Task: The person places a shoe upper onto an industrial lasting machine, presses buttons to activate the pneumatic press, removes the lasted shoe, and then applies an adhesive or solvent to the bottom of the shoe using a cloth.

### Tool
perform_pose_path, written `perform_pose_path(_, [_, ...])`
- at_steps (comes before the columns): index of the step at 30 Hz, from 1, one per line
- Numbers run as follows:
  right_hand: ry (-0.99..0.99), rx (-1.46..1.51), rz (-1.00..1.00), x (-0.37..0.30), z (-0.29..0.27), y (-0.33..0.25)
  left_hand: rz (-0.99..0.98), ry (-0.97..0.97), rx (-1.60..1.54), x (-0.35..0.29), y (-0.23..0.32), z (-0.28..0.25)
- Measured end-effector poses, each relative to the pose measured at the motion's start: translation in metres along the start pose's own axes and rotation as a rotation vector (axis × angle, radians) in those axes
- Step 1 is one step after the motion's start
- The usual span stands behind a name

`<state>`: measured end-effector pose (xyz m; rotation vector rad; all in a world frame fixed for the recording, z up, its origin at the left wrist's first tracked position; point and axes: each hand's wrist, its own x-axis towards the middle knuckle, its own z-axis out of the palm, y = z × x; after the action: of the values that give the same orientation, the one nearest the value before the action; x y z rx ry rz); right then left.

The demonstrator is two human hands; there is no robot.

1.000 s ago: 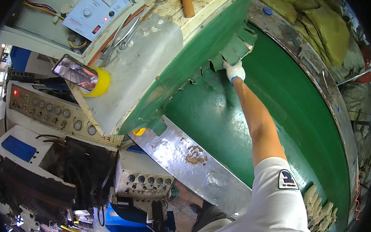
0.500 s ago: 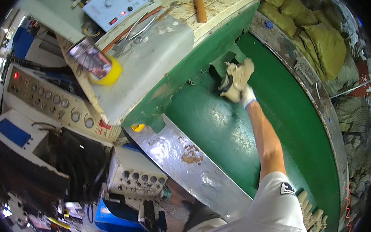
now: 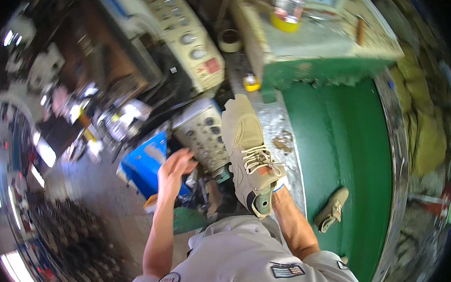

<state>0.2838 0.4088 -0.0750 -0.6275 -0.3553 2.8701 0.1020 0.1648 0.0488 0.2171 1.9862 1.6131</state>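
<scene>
My left hand [image 3: 177, 165] is raised with its fingers spread and holds nothing. It hovers just left of a grey box [image 3: 200, 134] with rows of round holes. My right hand is not in the picture. A tan lace-up shoe [image 3: 249, 148] on a bare leg is lifted over the shiny metal plate [image 3: 279, 125] beside the box. A second tan shoe [image 3: 331, 210] rests on the green painted surface [image 3: 352, 151] to the right.
A cream control unit with knobs [image 3: 191, 37] stands at the upper middle and a blue case [image 3: 141, 162] lies under my hand. A cluttered bench with a yellow tape roll [image 3: 285, 19] is at the top. Olive sacks [image 3: 428, 130] line the curved right rim.
The view has swung down and to the left. The shoe has left the green ledge and come back over the metal plate. My left hand has come into view.
</scene>
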Motion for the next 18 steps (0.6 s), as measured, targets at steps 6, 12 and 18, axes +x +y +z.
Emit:
perform_pose_path(6, [-0.17,-0.418,0.179,0.033,0.119,0.062,-0.008,-0.148,-0.46,0.029,0.019,-0.073])
perform_pose_path(12, [-0.201,-0.636,0.172,0.072,0.177,0.133,0.012,0.275,-0.468,0.014,-0.02,-0.155])
perform_pose_path(18, [-0.159,-0.485,0.215,0.108,0.217,0.2,0.114,0.534,-0.6,0.01,-0.024,-0.205])
